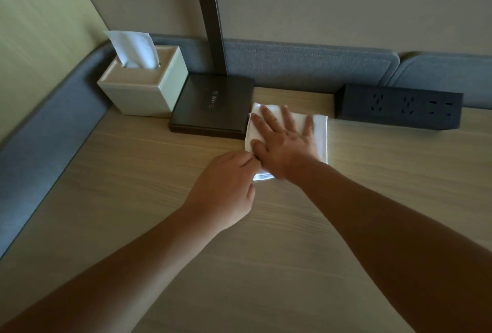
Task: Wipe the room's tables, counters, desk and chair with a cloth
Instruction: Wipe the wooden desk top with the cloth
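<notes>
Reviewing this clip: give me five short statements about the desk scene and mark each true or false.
1. The right hand lies flat with spread fingers on the white cloth. True.
2. The left hand rests on the tissue box. False: it is at the cloth's near corner, fingers curled there.
3. The cloth lies between the lamp base and the power strip. True.
4. The tissue box is right of the power strip. False: it sits at the far left, beside the lamp base.
5. A tissue sticks up from the box. True.

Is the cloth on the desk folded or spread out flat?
Folded: the white cloth forms a compact rectangle under the flat right hand, with a doubled edge showing at its near corner.
</notes>
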